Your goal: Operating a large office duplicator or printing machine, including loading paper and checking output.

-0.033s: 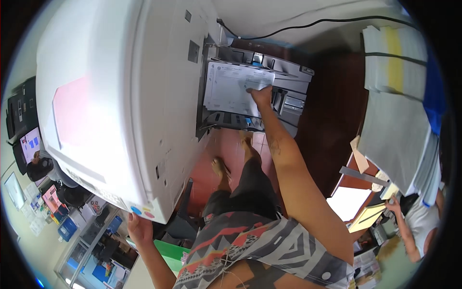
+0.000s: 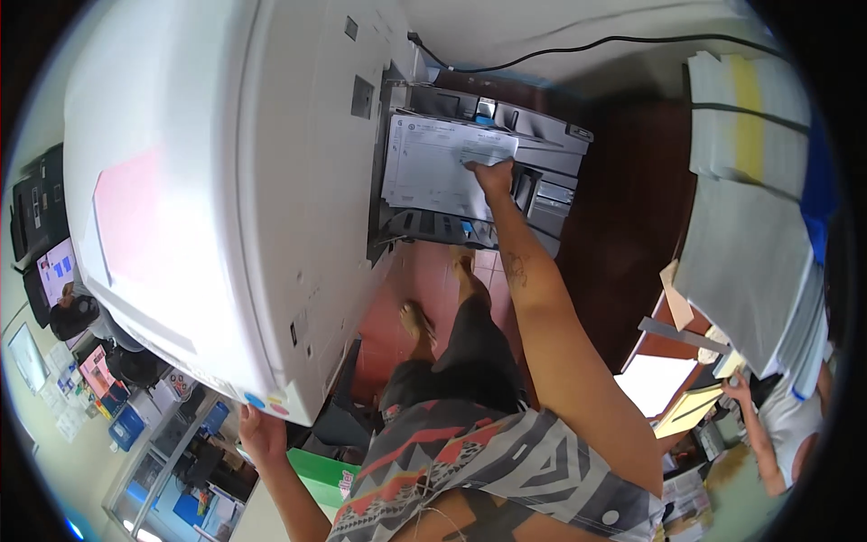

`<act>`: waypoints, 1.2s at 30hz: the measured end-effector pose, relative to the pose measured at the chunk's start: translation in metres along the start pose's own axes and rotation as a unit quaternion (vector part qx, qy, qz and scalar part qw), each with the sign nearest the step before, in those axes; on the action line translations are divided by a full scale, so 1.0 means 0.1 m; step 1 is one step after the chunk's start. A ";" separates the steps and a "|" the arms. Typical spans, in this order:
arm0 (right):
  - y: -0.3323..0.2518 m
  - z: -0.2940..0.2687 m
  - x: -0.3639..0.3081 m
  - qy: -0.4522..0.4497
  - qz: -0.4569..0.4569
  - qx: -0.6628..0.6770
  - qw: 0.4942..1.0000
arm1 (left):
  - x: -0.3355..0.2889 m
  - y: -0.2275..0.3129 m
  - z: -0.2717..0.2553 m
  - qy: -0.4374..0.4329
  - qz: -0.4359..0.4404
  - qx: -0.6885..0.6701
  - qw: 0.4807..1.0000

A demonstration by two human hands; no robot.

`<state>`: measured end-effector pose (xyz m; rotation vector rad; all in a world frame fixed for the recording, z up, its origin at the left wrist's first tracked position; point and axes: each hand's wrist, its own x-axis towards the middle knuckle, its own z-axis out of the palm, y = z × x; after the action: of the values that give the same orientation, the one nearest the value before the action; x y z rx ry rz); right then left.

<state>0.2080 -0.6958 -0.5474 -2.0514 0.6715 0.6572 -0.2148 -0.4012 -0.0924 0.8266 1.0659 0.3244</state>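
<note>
A stack of printed paper [image 2: 424, 167] lies in the dark output tray [image 2: 433, 223] at the side of a large white printing machine [image 2: 312, 154]. My right hand [image 2: 493, 178] is closed on the stack's right end, its thumb on the top sheet and the other fingers hidden beneath. At the machine's near corner, my left hand [image 2: 263, 435] is against the edge of the control panel, close to a round blue button [image 2: 256, 398]. It appears to hold nothing; the fingers are partly hidden by the panel.
Tall bundles of white paper [image 2: 736, 235] stand at the right, tied with dark straps. A black cable [image 2: 596, 39] runs along the wall. Below the panel is a green box [image 2: 323, 477]. Another person's hand [image 2: 739, 388] is near a yellowish pad [image 2: 691, 408] at lower right.
The view has shifted very slightly. Both hands keep almost the same places, the right one still on the paper stack.
</note>
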 end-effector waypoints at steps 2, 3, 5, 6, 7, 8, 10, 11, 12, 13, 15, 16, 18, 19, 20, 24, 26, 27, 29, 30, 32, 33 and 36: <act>0.14 0.15 0.38 -0.007 -0.062 0.069 0.996 | -0.04 0.02 0.00 0.017 -0.013 0.012 1.000; 0.18 0.28 0.48 0.096 -0.016 0.051 0.994 | -0.07 0.02 0.00 0.009 -0.007 0.020 1.000; 0.26 0.28 0.71 0.144 -0.069 -0.043 0.986 | -0.13 0.00 -0.01 0.052 -0.014 0.009 0.998; 0.28 0.30 0.79 0.150 -0.036 -0.033 0.987 | -0.16 -0.02 -0.02 0.079 -0.005 0.000 0.997; 0.30 0.31 0.87 0.157 -0.004 -0.022 0.987 | -0.18 -0.03 -0.03 0.131 0.010 0.011 0.991; 0.34 0.28 0.94 0.113 0.070 0.033 0.991 | -0.19 -0.04 -0.04 0.130 0.002 0.010 0.991; 0.38 0.28 1.05 0.070 0.145 0.087 0.983 | -0.20 -0.04 -0.08 0.146 0.014 0.011 0.989; 0.39 0.30 1.06 0.094 0.120 0.062 0.986 | -0.21 -0.03 -0.10 0.142 0.003 0.012 0.990; 0.41 0.28 1.06 0.107 0.102 0.050 0.988 | -0.20 -0.01 -0.13 0.110 -0.020 0.002 0.994; 0.42 0.28 1.00 0.115 0.100 0.024 0.988 | -0.19 0.00 -0.16 0.085 -0.033 -0.014 0.996; 0.42 0.22 0.78 0.189 -0.023 -0.032 0.981 | -0.18 0.01 -0.21 0.073 -0.036 -0.002 0.997; 0.42 0.18 0.59 0.213 -0.062 -0.080 0.972 | -0.18 0.01 -0.24 0.078 -0.021 0.007 0.997; 0.34 0.13 0.24 0.210 -0.093 -0.012 0.973 | -0.16 0.01 -0.27 0.079 -0.030 0.003 0.996; 0.30 0.11 0.09 0.174 -0.056 0.023 0.983 | -0.15 0.00 -0.28 0.077 -0.023 -0.001 0.997; 0.29 0.06 -0.07 0.145 -0.066 0.043 0.986 | -0.14 0.00 -0.29 0.083 -0.035 -0.003 0.996; 0.19 0.01 -0.22 0.179 -0.106 -0.004 0.978 | -0.13 0.02 -0.27 0.054 -0.035 0.003 0.998; 0.21 0.02 -0.14 0.173 -0.148 -0.058 0.972 | -0.14 0.02 -0.23 0.045 -0.038 0.006 0.998; 0.25 0.04 -0.10 0.151 -0.162 -0.020 0.975 | -0.14 0.02 -0.20 0.049 -0.036 0.004 0.998; 0.32 0.10 0.02 0.129 -0.183 0.025 0.974 | -0.11 0.01 -0.14 0.050 -0.026 -0.001 0.998; 0.37 0.11 0.07 0.137 -0.162 0.057 0.976 | -0.11 0.00 -0.10 0.039 -0.020 0.010 0.999; 0.46 0.13 0.13 0.139 -0.142 0.091 0.976 | -0.10 -0.03 -0.06 0.031 -0.009 0.021 0.999; 0.47 0.11 0.15 0.160 -0.188 0.068 0.967 | -0.08 -0.04 -0.04 0.035 0.001 0.034 0.999; 0.41 0.01 -0.04 0.067 -0.165 0.034 0.983 | -0.06 -0.06 0.00 0.065 0.025 0.043 0.997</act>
<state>0.1769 -0.7138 -0.5684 -2.0918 0.4076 0.3037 -0.2189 -0.4085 -0.0933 0.9201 1.1889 0.3803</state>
